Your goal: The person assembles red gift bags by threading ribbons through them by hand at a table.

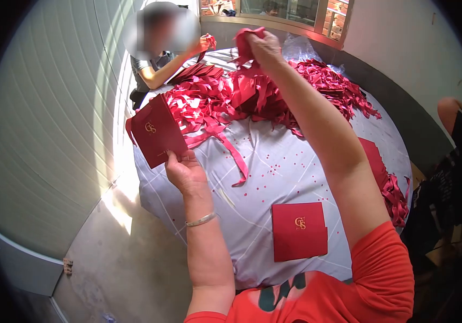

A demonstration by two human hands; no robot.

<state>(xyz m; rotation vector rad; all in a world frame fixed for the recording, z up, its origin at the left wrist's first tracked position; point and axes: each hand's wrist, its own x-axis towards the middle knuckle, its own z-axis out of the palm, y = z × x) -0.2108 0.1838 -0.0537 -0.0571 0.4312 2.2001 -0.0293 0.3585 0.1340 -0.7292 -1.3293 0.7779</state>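
My left hand (pixel 186 171) pinches the lower edge of a dark red paper folder (pixel 158 132) with a gold monogram, held up over the table's left side. Raised high over the far side of the table, my right hand (pixel 266 48) is closed around a bunched red ribbon (pixel 245 47). Another red folder (pixel 300 239) with the same gold monogram lies flat on the cloth close to my body. Beyond my hands spreads a big heap of red ribbons (pixel 201 102), with folders partly buried among them.
A grey-white cloth (pixel 258 161) covers the round table and is dotted with small red paper bits. More red folders (pixel 373 159) with ribbons lie at the right edge. Across the table, another person's hand (pixel 207 42) holds a red piece. A dark chair-like shape stands at right.
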